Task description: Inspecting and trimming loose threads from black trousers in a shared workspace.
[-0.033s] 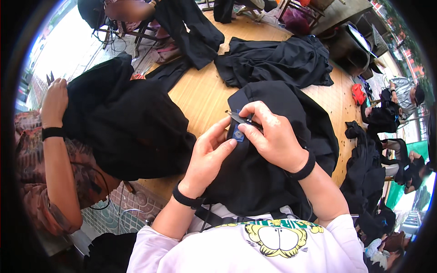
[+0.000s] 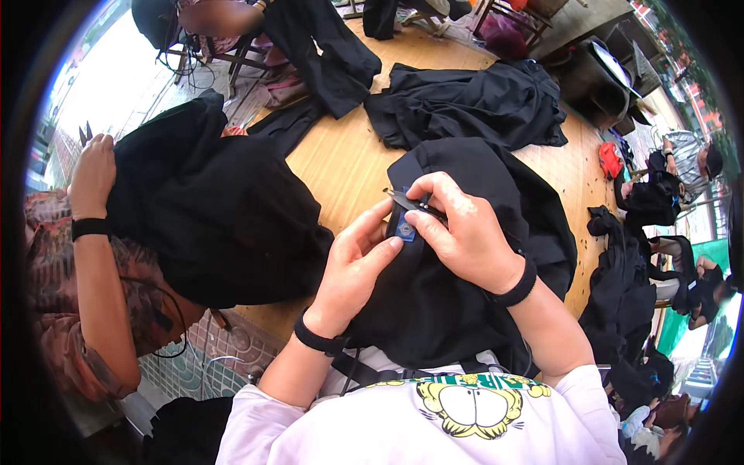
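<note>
A black garment (image 2: 496, 178) lies on the wooden table (image 2: 341, 163) right in front of me, draped toward my lap. My left hand (image 2: 353, 267) pinches the garment's edge at a small blue label (image 2: 404, 229). My right hand (image 2: 465, 232) grips a small dark pair of snips (image 2: 403, 200), whose tips point left just above the label. Both wrists wear black bands.
At the left, another person's hand (image 2: 91, 177) holds up a large black garment (image 2: 209, 209). More black garments (image 2: 473, 101) are piled at the table's far side, and others hang off its right edge (image 2: 620, 287). A small red object (image 2: 610, 159) lies near a seated person (image 2: 690, 159).
</note>
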### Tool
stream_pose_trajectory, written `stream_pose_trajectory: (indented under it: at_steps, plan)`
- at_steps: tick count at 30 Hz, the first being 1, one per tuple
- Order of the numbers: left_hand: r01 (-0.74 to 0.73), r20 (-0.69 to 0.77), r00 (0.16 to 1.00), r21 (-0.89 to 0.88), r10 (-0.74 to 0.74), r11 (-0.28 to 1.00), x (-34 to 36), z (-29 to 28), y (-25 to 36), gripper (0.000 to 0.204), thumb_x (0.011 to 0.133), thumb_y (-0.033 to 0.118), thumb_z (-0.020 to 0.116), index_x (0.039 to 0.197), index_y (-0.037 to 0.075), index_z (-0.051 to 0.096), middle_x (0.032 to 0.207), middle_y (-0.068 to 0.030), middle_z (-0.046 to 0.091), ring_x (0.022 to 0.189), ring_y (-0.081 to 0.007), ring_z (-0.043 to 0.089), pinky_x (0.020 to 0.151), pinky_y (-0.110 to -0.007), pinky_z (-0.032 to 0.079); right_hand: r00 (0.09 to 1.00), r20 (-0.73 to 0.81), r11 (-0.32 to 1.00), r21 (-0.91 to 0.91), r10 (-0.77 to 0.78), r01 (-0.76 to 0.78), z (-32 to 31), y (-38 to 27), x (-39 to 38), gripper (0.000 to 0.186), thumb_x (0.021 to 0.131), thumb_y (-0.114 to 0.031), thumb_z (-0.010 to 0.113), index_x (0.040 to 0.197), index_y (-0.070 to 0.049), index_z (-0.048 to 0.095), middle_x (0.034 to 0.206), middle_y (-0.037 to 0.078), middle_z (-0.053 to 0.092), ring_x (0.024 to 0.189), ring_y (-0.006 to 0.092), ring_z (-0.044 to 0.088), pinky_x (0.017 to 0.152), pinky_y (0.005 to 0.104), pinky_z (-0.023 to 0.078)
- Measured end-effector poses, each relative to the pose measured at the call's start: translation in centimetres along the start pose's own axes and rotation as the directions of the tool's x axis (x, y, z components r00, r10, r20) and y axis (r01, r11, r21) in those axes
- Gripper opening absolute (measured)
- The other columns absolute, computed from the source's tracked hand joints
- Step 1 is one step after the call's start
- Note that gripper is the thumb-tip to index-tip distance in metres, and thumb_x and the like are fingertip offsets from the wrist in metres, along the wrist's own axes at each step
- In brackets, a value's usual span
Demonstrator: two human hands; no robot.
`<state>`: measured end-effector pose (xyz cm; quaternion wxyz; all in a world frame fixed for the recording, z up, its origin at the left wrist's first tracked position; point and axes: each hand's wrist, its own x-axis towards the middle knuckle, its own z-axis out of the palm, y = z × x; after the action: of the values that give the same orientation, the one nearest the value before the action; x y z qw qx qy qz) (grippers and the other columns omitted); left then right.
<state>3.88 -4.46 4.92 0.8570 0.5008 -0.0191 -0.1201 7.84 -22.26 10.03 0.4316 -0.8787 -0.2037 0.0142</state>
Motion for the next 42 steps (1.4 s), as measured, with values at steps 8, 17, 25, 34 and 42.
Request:
stream_pose_trajectory:
  at_steps: [8,17,25,34,42]
  plan:
    - [0.008,0.031,0.999,-0.039,-0.006,0.999,-0.1,-0.4,-0.8,0.056,0.096,0.000,0.059,0.148,-0.006,0.040,0.128,-0.0089,0.061,0.117,-0.0123,0.058,0.103,-0.027,0.044,0.997,-0.060,0.991,0.129,0.046,-0.038,0.0,0.6,-0.5,0.017,0.092,-0.007,0.066,0.107,-0.003,0.058,0.070,0.012,0.062,0.061,0.0226,0.064,0.060,0.0325,0.048]
    - [0.183,-0.041,0.982,0.037,-0.182,0.982,1.0,-2.5,-0.8,0.051,0.092,0.003,0.061,0.141,-0.006,0.049,0.117,-0.0050,0.065,0.101,-0.0106,0.062,0.091,-0.024,0.050,0.961,-0.250,0.973,0.220,0.121,-0.065,-1.9,1.1,-1.0,0.027,0.091,-0.004,0.070,0.117,-0.002,0.061,0.072,-0.003,0.056,0.065,0.0023,0.047,0.059,0.0216,0.040]
    - [0.427,-0.055,0.899,0.319,-0.434,0.846,-2.1,-11.0,-2.3,0.022,0.100,0.009,0.052,0.114,0.000,0.068,0.090,0.0002,0.064,0.080,-0.0078,0.060,0.077,-0.022,0.051,0.686,-0.477,0.820,0.468,0.549,-0.330,-10.9,9.8,-12.2,0.037,0.105,-0.024,0.051,0.131,0.002,0.054,0.098,0.007,0.066,0.062,0.0058,0.049,0.057,0.0202,0.044]
    - [0.469,-0.052,0.882,0.036,-0.467,0.882,-5.8,-10.1,-3.3,0.016,0.097,0.018,0.064,0.101,0.005,0.072,0.084,0.0041,0.064,0.076,-0.0053,0.060,0.068,-0.020,0.048,0.003,-0.477,0.353,0.646,0.879,-0.677,-7.1,26.5,-39.6,0.022,0.089,-0.028,0.073,0.083,-0.011,0.060,0.059,-0.002,0.046,0.041,0.0100,0.041,0.036,0.0281,0.033]
    - [0.068,-0.262,0.964,0.110,-0.037,0.992,-3.7,-7.4,1.6,0.030,0.100,0.013,0.054,0.126,-0.002,0.059,0.116,-0.0096,0.068,0.107,-0.0193,0.065,0.096,-0.034,0.050,0.317,0.017,0.076,0.957,0.948,-0.279,9.3,39.0,-56.4,0.025,0.100,-0.024,0.057,0.112,-0.006,0.069,0.103,0.008,0.074,0.093,0.0226,0.071,0.076,0.0347,0.056]
